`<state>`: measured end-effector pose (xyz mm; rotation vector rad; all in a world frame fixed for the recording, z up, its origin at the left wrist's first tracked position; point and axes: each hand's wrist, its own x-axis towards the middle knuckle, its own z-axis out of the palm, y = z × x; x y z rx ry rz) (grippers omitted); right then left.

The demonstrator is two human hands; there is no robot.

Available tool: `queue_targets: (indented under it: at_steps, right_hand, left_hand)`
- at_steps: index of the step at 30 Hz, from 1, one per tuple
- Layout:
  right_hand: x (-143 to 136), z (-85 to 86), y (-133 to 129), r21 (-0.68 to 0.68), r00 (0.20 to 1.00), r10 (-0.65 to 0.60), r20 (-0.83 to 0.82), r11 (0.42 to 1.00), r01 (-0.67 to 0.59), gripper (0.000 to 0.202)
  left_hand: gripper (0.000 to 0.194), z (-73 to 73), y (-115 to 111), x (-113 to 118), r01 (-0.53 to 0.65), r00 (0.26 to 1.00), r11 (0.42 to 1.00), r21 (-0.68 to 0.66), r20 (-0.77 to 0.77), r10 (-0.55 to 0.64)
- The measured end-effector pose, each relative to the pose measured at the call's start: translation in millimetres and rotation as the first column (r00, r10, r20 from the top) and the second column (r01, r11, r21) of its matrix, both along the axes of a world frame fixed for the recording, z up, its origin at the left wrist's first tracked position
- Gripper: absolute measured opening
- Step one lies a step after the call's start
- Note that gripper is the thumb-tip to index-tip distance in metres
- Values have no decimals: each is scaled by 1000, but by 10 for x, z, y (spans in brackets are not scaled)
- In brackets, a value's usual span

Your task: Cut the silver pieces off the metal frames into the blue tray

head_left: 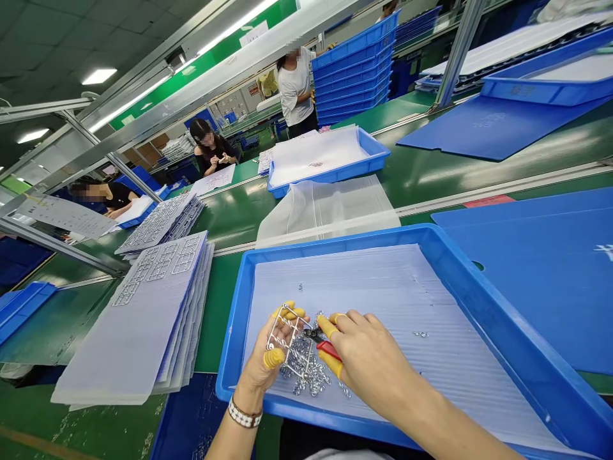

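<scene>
My left hand, with yellow finger cots, is closed on a silver sprue frame that has small parts inside it. Red-handled nippers sit in my right hand, and their dark jaws reach the frame's right side. Whether the jaws touch a part I cannot make out. Below the frame, a heap of small silver parts lies on the white liner of a blue tray. A small silver piece lies apart on the right of the liner.
A stack of white sheets to the left carries more sprue frames. Beyond my tray stand another blue tray and stacked blue crates. Blue boards lie to the right. Several people work across the green belt.
</scene>
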<state>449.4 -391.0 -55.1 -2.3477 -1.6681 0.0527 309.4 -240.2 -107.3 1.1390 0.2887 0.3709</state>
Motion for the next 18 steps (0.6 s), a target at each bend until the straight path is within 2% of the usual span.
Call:
queue_targets:
  at_steps: [18]
  right_hand:
    - [29,42,75,-79,999,25,-32,996,-27,23]
  left_hand:
    - [92,-51,30,-5,-3,1000,999,49,-19,4]
